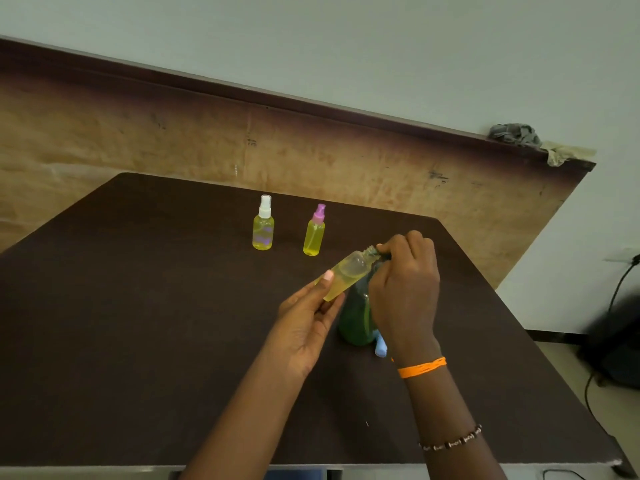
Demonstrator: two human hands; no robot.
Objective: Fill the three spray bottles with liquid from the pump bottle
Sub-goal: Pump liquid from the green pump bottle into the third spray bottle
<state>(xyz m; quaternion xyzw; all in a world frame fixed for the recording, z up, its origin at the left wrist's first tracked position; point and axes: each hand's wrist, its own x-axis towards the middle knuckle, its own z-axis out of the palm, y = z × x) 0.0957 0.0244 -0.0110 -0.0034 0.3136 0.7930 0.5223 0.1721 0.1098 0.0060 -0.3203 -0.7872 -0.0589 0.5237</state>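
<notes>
My left hand (306, 323) holds an uncapped clear spray bottle (346, 273), tilted with its threaded neck up and to the right, part full of yellow liquid. My right hand (403, 289) curls over the pump head of the green pump bottle (356, 320), which stands on the dark table (138, 341); the nozzle meets the tilted bottle's neck. Farther back stand two capped bottles of yellow liquid: one with a white sprayer (263, 225) and one with a pink sprayer (314, 232). A light blue sprayer cap (380, 348) lies by the pump bottle's base.
A wooden board (173, 140) leans against the wall behind the table. A grey cloth (515, 134) sits on its top right corner. Right of the table are a dark blurred object (616, 341) on the floor and cables.
</notes>
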